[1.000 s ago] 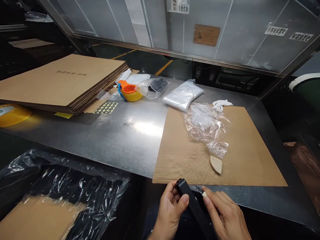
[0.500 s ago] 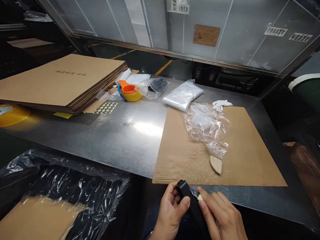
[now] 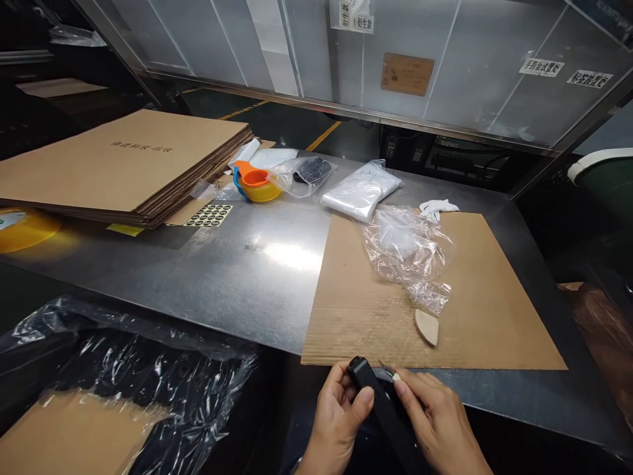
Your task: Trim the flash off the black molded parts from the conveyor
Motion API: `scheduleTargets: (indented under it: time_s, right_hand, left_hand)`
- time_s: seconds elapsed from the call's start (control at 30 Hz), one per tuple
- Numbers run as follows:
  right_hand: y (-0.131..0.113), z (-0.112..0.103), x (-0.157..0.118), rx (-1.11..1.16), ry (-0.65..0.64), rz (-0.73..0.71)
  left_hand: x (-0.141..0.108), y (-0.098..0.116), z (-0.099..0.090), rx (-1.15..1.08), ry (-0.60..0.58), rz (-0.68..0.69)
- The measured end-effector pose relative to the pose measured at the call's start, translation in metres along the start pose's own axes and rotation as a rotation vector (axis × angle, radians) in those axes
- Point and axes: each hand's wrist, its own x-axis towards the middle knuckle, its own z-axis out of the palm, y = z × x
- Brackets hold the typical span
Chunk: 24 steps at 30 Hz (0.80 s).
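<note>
My left hand (image 3: 340, 412) is closed around the upper end of a long black part (image 3: 378, 402), with the thumb on its near face. My right hand (image 3: 438, 412) pinches a small blade (image 3: 388, 369) with a pale piece at the fingers, its thin tip pointing up and left beside the black part. Both hands are at the table's front edge. Beyond them a beige wedge-shaped pad (image 3: 426, 327) lies on a cardboard sheet (image 3: 489, 290), just below a crumpled clear plastic bag (image 3: 403, 244).
A stack of flat cardboard (image 3: 123, 158) stands at the left. Along the back are orange and yellow tape rings (image 3: 257, 185), a bagged dark item (image 3: 312, 170), a white package (image 3: 363, 191) and a white glove (image 3: 438, 208). A plastic-lined bin (image 3: 198, 382) is at lower left.
My right hand has shifted slightly, and the blade's tip now stands away from the black part, pointing more up and left. The left hand keeps its hold.
</note>
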Motion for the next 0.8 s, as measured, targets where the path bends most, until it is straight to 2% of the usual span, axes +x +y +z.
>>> scheduleTargets:
  time_s: [0.1,0.17,0.37,0.5,0.6,0.67,0.73,0.8]
  right_hand:
    - [0.007,-0.003,0.002,0.07,0.019,0.071]
    - [0.02,-0.005,0.003,0.038,0.052,0.134]
    - [0.092,-0.009,0.007,-0.381,0.249,0.37]
    - [0.127,-0.012,0.014,-0.53,0.34,0.427]
    - [0.132,-0.013,0.02,-0.603,0.392,0.411]
    - [0.125,-0.013,0.021,-0.597,0.435,0.362]
    - [0.111,-0.013,0.019,-0.429,0.426,0.228]
    - [0.092,-0.011,0.017,-0.142,0.296,0.017]
  left_hand:
    - [0.001,0.0,0.001,-0.007,0.036,-0.025]
    - [0.002,0.001,0.001,-0.013,0.048,-0.05]
    - [0.005,0.005,0.002,-0.054,0.066,-0.1]
    - [0.01,0.007,0.005,-0.161,0.084,-0.162]
    - [0.015,0.008,0.006,-0.231,0.103,-0.195]
    - [0.019,0.008,0.007,-0.245,0.091,-0.204]
    - [0.024,0.008,0.007,-0.273,0.093,-0.214]
    - [0.03,0.007,0.006,-0.317,0.108,-0.23]
